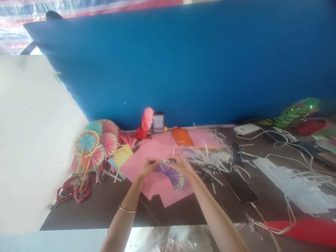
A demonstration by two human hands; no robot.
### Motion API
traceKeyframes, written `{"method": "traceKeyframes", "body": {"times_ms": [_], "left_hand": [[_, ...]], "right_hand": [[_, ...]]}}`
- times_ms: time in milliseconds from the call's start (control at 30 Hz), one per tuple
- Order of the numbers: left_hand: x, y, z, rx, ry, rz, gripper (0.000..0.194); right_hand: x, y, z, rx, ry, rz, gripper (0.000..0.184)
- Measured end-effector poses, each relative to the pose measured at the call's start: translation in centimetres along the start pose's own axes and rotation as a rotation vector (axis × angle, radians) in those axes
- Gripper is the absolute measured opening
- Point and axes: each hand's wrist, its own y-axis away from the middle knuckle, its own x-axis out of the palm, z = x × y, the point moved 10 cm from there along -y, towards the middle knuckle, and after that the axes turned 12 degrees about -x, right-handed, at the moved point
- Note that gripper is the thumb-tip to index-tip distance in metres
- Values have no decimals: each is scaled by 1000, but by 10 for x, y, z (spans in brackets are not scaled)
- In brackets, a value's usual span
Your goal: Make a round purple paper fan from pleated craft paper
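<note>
A pleated paper fan point(169, 171), purple with a rainbow-striped edge, is held up over pink paper sheets point(157, 148). My left hand point(150, 166) pinches its left end between thumb and fingers. At its upper edge my right hand point(181, 166) is closed on the folds, fingertips close to those of the left. The fan curves down to the right, below my right hand. An orange sheet point(182, 137) lies on the pink paper just beyond the hands.
Finished paper fans point(88, 143) on sticks cluster at the left. A pink fan point(147, 119) stands in a red cup point(141, 132). White paper strips point(215, 159), scissors point(210, 169), a phone point(241, 187), a power strip point(294, 185) and cables lie to the right. A blue panel point(168, 66) rises behind.
</note>
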Motion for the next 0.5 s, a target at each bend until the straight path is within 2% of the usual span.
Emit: {"method": "traceKeyframes", "body": {"times_ms": [133, 267, 333, 500], "left_hand": [[-4, -3, 2, 19, 21, -5, 34], [-23, -4, 0, 55, 109, -109, 30], [-29, -1, -7, 96, 124, -147, 27], [-22, 9, -20, 119, 64, -151, 23]], "right_hand": [[3, -3, -4, -16, -87, 30, 21], [-11, 3, -20, 30, -134, -20, 35], [-17, 9, -32, 72, -134, -38, 34], [-20, 22, -53, 127, -221, -131, 29]]}}
